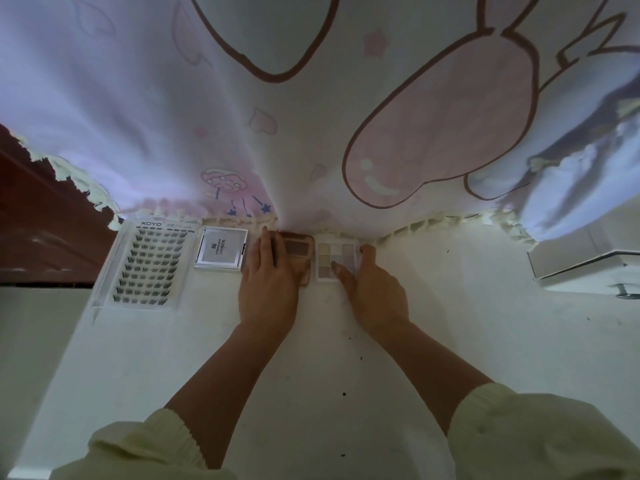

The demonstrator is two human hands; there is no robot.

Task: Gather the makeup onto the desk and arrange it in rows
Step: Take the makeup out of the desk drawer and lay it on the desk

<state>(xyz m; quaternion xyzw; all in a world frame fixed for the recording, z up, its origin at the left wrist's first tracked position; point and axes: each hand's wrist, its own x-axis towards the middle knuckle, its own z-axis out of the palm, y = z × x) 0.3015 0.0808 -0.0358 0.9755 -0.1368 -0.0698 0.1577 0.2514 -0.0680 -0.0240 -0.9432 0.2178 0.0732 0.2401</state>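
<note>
1. The makeup lies in one row along the back edge of the tabletop (450, 323), right under the hem of a cartoon-print curtain (173, 133).
2. The left hand (268, 271) lies flat on the brown palette (294, 251). Its fingers (266, 244) are straight and press down without gripping.
3. The right hand (374, 289) holds the pale eyeshadow palette (334, 258), thumb on its face and fingers curled round its right edge.
4. Both palettes look light, stiff and flat. Their smooth plastic should slide easily on the tabletop, so nudging by the edges should suit better than lifting. The pressed powder is likely brittle and should not be dropped.
5. The false-lash tray (149, 265) looks thin, light and clear, so it is best held by its long edges.
6. The silver compact (221, 249) looks rigid and glossy, and possibly slippery.
7. Count: four makeup items, which are one lash tray, one silver compact, one brown palette and one pale eyeshadow palette. A white box (581, 258) sits well apart at the right.
</note>
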